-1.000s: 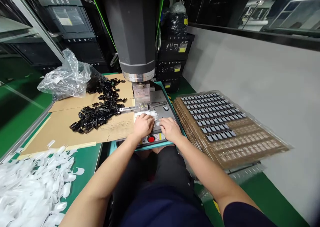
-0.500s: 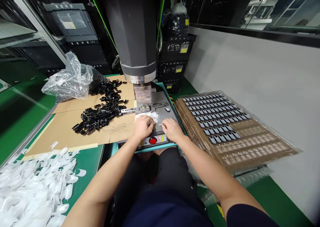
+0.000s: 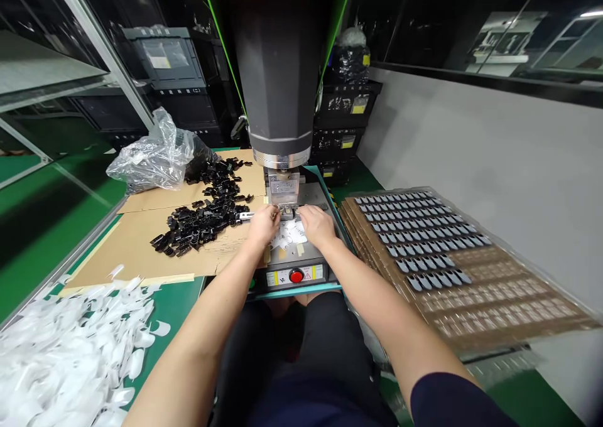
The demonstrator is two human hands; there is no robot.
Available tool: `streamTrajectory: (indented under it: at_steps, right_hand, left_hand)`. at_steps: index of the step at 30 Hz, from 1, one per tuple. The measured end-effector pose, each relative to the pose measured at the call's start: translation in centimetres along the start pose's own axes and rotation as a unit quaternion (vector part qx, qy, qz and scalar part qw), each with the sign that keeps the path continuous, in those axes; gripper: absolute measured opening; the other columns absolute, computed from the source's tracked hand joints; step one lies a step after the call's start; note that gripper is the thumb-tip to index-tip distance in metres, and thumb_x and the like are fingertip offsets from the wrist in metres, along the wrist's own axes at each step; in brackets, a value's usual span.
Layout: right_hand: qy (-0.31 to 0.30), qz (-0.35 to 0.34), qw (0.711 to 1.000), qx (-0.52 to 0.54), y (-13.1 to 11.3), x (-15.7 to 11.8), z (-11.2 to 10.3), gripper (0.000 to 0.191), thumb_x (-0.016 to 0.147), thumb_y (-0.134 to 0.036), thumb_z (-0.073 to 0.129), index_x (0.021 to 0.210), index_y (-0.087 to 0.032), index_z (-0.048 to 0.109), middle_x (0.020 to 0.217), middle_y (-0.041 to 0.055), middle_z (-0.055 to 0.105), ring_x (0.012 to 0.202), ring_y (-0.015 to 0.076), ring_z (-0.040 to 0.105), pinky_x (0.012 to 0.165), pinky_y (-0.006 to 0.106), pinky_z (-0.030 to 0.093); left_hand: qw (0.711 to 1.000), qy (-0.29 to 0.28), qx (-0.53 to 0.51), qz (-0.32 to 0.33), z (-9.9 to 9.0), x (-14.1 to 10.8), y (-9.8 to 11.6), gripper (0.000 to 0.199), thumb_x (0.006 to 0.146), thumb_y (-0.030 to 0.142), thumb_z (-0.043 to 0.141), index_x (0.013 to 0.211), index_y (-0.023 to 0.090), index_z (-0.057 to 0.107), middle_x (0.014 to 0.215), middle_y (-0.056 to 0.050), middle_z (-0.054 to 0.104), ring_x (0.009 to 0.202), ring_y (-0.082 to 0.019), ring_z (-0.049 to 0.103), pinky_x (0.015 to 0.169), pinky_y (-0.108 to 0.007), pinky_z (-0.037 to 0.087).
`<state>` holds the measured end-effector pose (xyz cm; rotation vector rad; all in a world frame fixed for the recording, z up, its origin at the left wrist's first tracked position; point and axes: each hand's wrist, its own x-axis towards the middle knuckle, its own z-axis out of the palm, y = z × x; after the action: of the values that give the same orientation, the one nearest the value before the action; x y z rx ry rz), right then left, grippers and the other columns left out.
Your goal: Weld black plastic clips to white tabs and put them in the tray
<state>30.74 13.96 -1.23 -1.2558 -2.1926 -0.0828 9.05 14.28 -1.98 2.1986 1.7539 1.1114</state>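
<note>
My left hand [image 3: 264, 226] is at the left end of the metal fixture [image 3: 286, 213] under the press head [image 3: 284, 185], its fingers closed together. On the fixture's right side my right hand [image 3: 318, 225] has its fingers pressed together too. Whatever small part either hand grips is too hidden to name. Just below the fixture, between the hands, small white pieces [image 3: 291, 231] lie on the grey machine base. A red button [image 3: 296, 276] sits on the base's front face.
Black clips [image 3: 202, 223] cover cardboard [image 3: 127, 245] at the left, beside a clear plastic bag [image 3: 157, 157]. White film pieces [image 3: 70, 345] heap at the lower left. A tray [image 3: 509, 289] with rows of grey parts [image 3: 414, 229] rests on a stack at the right.
Both hands have moved forward from the white pieces to the two sides of the fixture. The small dark-edged part on the base's right is no longer visible. The camera view has shifted.
</note>
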Motion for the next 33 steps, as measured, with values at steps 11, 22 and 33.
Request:
streamTrajectory:
  at_steps: [11, 22, 33]
  right_hand:
    - [-0.105, -0.070, 0.989, -0.078, -0.1, 2.2, 1.4, 0.043, 0.107, -0.017, 0.046, 0.143, -0.025, 0.069, 0.146, 0.0083, 0.070, 0.129, 0.0288, 0.056, 0.101, 0.042, 0.046]
    - [-0.160, -0.063, 0.981, -0.086, -1.7, 3.4, 0.2, 0.055, 0.099, -0.009, 0.046, 0.151, -0.019, 0.063, 0.152, 0.0141, 0.065, 0.137, 0.0339, 0.049, 0.113, 0.047, 0.039]
    - [-0.179, -0.045, 0.979, -0.090, -1.6, 3.4, 0.7, 0.066, 0.092, -0.003, 0.048, 0.156, -0.017, 0.059, 0.159, 0.0133, 0.059, 0.140, 0.0332, 0.053, 0.116, 0.046, 0.038]
  left_hand:
    - [0.980, -0.083, 0.179, 0.037, 0.1, -1.4, 2.0, 0.037, 0.107, 0.031, 0.050, 0.138, 0.022, 0.068, 0.139, -0.018, 0.067, 0.127, -0.037, 0.058, 0.104, -0.053, 0.046]
    - [0.985, -0.109, 0.125, 0.038, -1.6, -1.2, 2.2, 0.037, 0.103, 0.028, 0.055, 0.137, 0.023, 0.067, 0.141, -0.015, 0.066, 0.130, -0.035, 0.056, 0.109, -0.051, 0.043]
    - [0.955, -0.093, 0.274, -0.061, -8.8, -2.7, -6.5, 0.032, 0.099, 0.040, 0.060, 0.121, 0.021, 0.073, 0.136, -0.019, 0.069, 0.135, -0.041, 0.050, 0.109, -0.060, 0.038]
